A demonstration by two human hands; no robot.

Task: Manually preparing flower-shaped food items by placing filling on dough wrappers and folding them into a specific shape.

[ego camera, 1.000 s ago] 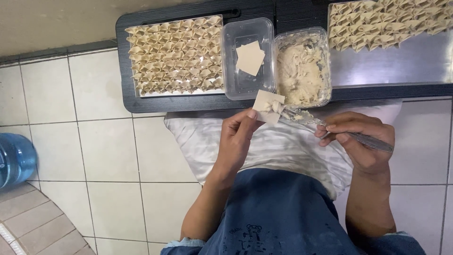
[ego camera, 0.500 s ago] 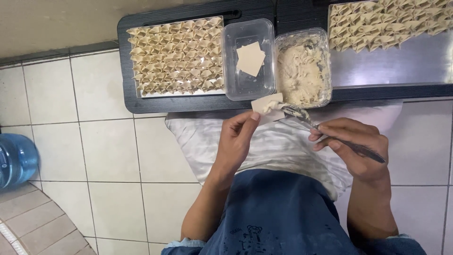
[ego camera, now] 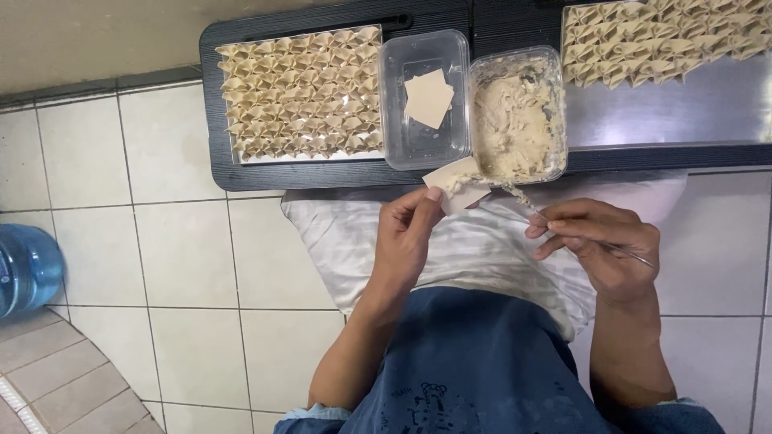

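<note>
My left hand (ego camera: pixel 408 235) pinches a pale square dumpling wrapper (ego camera: pixel 452 183) by its lower corner, just below the tubs. My right hand (ego camera: pixel 597 247) grips a thin metal utensil (ego camera: pixel 537 213); its tip rests on the wrapper with a dab of beige filling. Right above stands a clear plastic tub of filling (ego camera: pixel 518 116). Next to it on the left, a second clear tub (ego camera: pixel 425 100) holds a few flat wrappers. Both tubs sit on a black tray (ego camera: pixel 215 112).
The black tray carries several rows of folded dumplings (ego camera: pixel 299 92). More folded dumplings (ego camera: pixel 659 36) lie on a metal tray (ego camera: pixel 667 116) at the right. A striped white cloth (ego camera: pixel 482 257) covers my lap. A blue water bottle (ego camera: pixel 28 269) stands on the tiled floor at the left.
The wrapper in my left hand has risen slightly toward the filling tub. My right hand has brought the utensil's tip onto it with filling.
</note>
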